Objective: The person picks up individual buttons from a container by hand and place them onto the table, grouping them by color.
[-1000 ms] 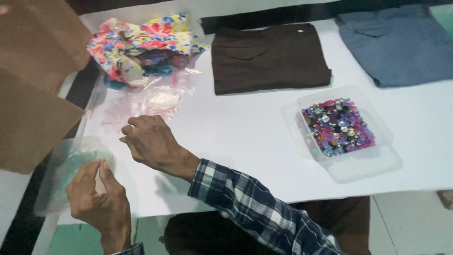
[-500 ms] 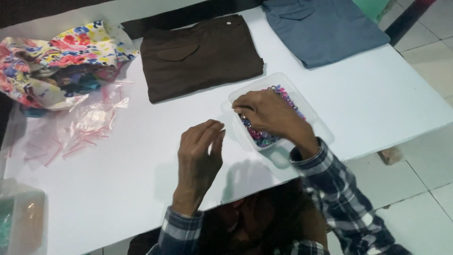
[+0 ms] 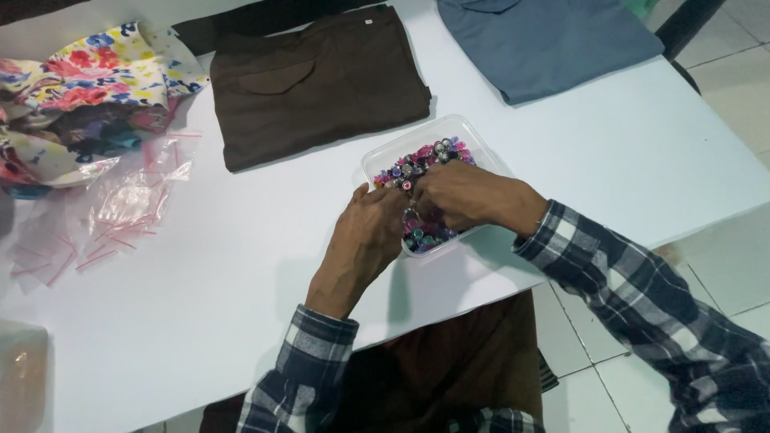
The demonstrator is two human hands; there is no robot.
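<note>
White surface (image 3: pixel 200 273) over tiled floor (image 3: pixel 722 265). Clear box of beads (image 3: pixel 429 164) lies under both hands: left (image 3: pixel 365 236), right (image 3: pixel 461 192), together, grip unclear.

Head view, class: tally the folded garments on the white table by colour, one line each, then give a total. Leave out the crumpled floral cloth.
Brown garment: 1
Blue garment: 1
Total: 2

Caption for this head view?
Both hands, left hand and right hand, reach into a clear tub of beads.
</note>
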